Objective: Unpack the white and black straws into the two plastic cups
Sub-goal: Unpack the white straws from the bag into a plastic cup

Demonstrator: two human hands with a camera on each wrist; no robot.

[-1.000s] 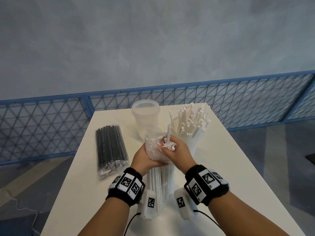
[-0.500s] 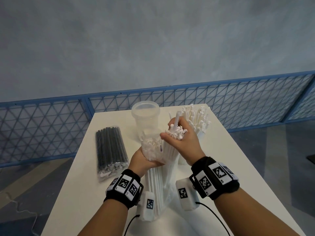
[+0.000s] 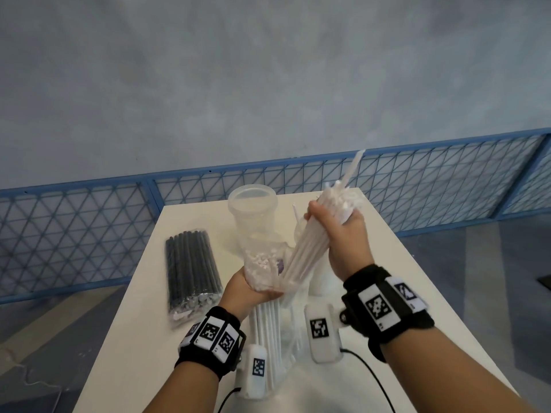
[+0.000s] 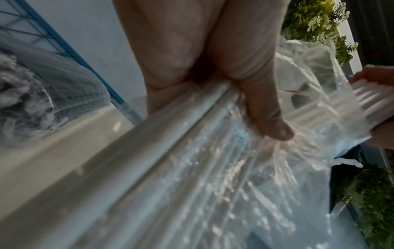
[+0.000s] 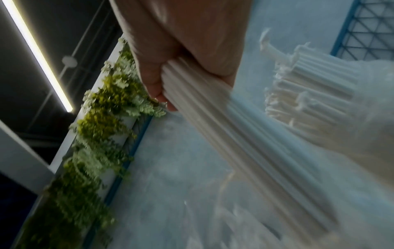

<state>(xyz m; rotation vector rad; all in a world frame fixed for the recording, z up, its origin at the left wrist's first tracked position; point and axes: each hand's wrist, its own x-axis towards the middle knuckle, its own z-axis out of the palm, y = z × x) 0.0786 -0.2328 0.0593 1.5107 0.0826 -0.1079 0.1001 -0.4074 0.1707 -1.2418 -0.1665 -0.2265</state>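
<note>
White straws [image 3: 310, 248] fill the right hand [image 3: 343, 234], fist curled round a bunch whose long axis slants from the bag [image 3: 268, 281] up and right, tips toward the straw-filled far cup, hidden behind the fist. From the head view, the left hand [image 3: 247, 290] grips the upright bag near its mouth; the empty cup [image 3: 253, 210] stands beyond, the black straws [image 3: 190, 272] lie packed at left, and the table [image 3: 417, 308] has open room to the right. From the left wrist, fingers [image 4: 264, 107] pinch crinkled clear plastic. From the right wrist, fingers [image 5: 153, 80] clamp the blurred bunch [image 5: 245, 143]; lower ends probably need to clear the bag first.
</note>
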